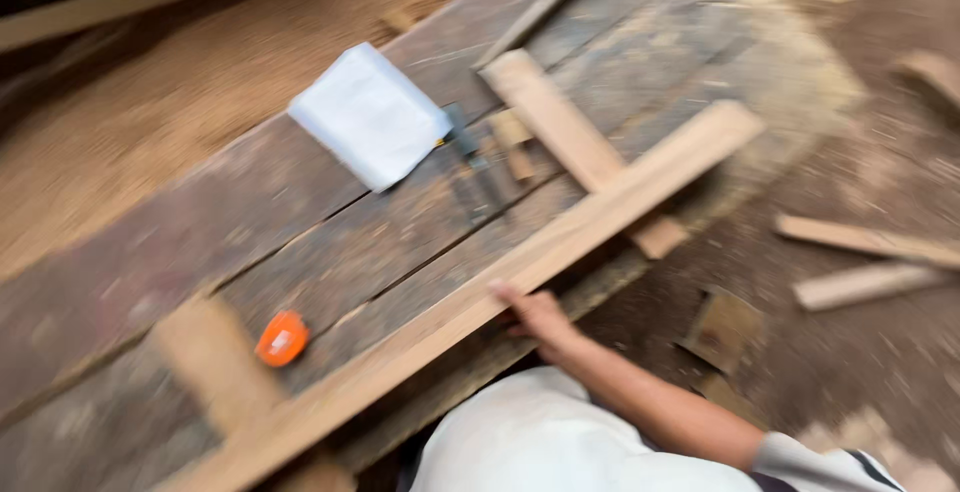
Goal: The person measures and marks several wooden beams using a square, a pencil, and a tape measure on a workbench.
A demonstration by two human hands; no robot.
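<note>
i see my right hand [538, 317] resting on the near edge of a long wooden plank [480, 297], fingers laid flat along the edge rather than wrapped round it; the blur hides whether the thumb is hooked underneath. my left hand is out of view. the plank lies diagonally across the workbench [150, 262], from the near left up toward the far right, and it crosses over a shorter batten [565, 137] and another short block [210, 357] near its left end.

i judge the plank stiff and fairly heavy for one hand, dry and rough rather than slippery, likely to pivot on the pieces under it. a hold near the middle, about where the hand is now, would keep it balanced.

the bench is dark, worn boards with gaps. on it sit a folded white paper [370, 117] and, just right of it, a dark tool i cannot make out; an orange tape measure [282, 339] lies near the plank's left part. the floor is covered in sawdust [170, 92], with offcuts [865, 262] lying to the right.
</note>
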